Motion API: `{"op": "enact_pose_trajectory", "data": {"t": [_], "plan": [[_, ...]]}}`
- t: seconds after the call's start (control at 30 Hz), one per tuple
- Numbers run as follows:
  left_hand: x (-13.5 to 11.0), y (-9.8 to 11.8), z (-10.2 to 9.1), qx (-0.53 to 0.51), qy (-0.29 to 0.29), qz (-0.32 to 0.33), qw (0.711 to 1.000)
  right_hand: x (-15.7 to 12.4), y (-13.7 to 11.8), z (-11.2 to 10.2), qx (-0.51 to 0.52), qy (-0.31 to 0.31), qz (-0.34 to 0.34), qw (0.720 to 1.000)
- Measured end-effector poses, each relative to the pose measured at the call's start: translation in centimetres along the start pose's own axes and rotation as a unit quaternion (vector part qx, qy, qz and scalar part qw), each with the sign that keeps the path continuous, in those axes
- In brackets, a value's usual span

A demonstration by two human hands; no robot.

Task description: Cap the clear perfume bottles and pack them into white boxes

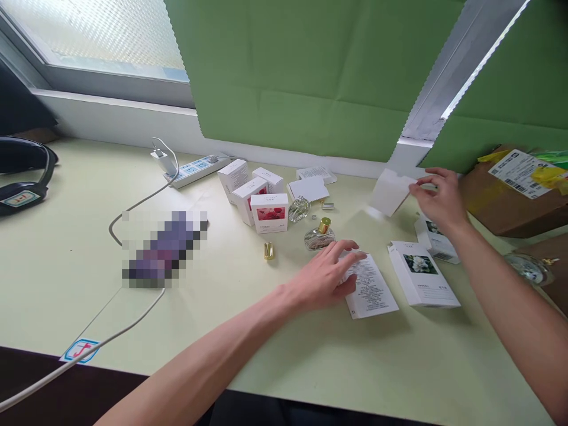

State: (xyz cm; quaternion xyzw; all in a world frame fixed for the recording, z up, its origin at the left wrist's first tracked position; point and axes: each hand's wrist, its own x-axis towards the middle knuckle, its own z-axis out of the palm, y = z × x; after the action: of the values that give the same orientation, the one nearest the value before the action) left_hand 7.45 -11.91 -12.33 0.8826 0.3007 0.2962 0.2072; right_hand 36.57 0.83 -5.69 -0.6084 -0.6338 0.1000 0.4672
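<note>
My left hand (331, 275) lies over the upper left edge of a printed leaflet (373, 290), its fingers apart. Between thumb and fingers, my right hand (439, 195) pinches the edge of a folded white card (390, 192), which stands tilted near the wall. Just beyond my left hand is a clear glass perfume bottle (318, 238) with a gold neck. A gold cap (268, 251) stands left of it. To the right of the leaflet lies a white box with a white flower picture (421, 275); another white box (437, 239) sits partly behind my right forearm.
Several white perfume boxes (269, 213) cluster at the back, beside a second glass bottle (299, 209). A power strip (197, 170) and a blurred-out phone-like object (166, 251) with a cable are on the left. Cardboard boxes (510, 201) and headphones (26, 189) flank the table.
</note>
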Motion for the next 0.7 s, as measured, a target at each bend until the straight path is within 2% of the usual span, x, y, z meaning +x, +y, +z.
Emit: {"op": "enact_pose_trajectory", "data": {"t": [0.07, 0.17, 0.23, 0.33, 0.4, 0.47, 0.6, 0.7], "plan": [[0.0, 0.0, 0.0, -0.032, 0.017, -0.006, 0.999, -0.8, -1.5, -1.2, 0.069, 0.007, 0.027, 0.997], [0.1, 0.0, 0.2, -0.088, 0.069, -0.02, 0.994, -3.3, -3.8, -2.4, 0.182, -0.035, 0.079, 0.979], [0.3, -0.1, 0.4, -0.123, 0.114, -0.026, 0.986, -5.3, -5.3, -2.6, 0.315, -0.058, 0.149, 0.936], [0.5, -0.2, 0.5, -0.165, 0.16, -0.02, 0.973, -8.0, -7.0, -2.1, 0.366, -0.137, 0.168, 0.905], [0.6, -0.2, 0.3, -0.178, 0.162, -0.008, 0.971, -9.2, -7.5, -1.4, 0.39, -0.2, 0.156, 0.885], [0.6, -0.1, 0.0, -0.184, 0.143, 0.005, 0.973, -9.9, -7.5, -0.5, 0.431, -0.233, 0.133, 0.862], [0.6, 0.2, -0.2, -0.259, 0.103, 0.002, 0.96, -10.7, -6.4, 0.9, 0.504, -0.266, 0.102, 0.816], [0.6, 0.3, -0.2, -0.323, 0.093, -0.022, 0.941, -11.0, -5.5, 1.4, 0.533, -0.274, 0.089, 0.795]]}}
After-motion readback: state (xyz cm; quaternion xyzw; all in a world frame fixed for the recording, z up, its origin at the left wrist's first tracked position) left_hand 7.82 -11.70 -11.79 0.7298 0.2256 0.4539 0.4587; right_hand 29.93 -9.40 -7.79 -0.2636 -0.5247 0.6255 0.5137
